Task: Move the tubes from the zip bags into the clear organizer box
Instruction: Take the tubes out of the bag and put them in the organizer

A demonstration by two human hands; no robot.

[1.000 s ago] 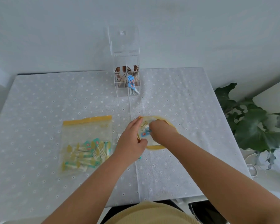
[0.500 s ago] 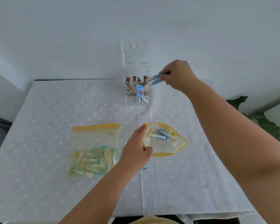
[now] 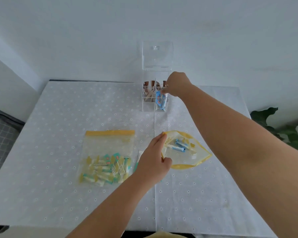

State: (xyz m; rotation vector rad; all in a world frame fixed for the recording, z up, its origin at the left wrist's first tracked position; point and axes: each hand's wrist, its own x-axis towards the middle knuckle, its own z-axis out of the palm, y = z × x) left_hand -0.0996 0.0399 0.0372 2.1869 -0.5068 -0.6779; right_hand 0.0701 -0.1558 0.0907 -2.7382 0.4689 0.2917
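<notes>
The clear organizer box (image 3: 149, 105) stands at the table's far edge with its lid (image 3: 157, 55) raised. Brown tubes fill its back compartments and blue tubes (image 3: 160, 101) its front right one. My right hand (image 3: 176, 84) is over that compartment, its fingertips pinching the top of a blue tube. My left hand (image 3: 156, 158) pinches the open mouth of a yellow-edged zip bag (image 3: 194, 158) holding two blue tubes (image 3: 179, 146). A second zip bag (image 3: 108, 145), closed, lies to the left with several green tubes (image 3: 107, 170).
A white dotted tablecloth (image 3: 58, 126) covers the table, which stands against a white wall. A green plant (image 3: 280, 127) is past the right edge. One loose tube (image 3: 138, 158) lies between the bags, partly under my left hand.
My right hand left the open bag with a blue tube, carried it up to the organizer and lowered it into the front right compartment. My left hand stayed on the bag's mouth.
</notes>
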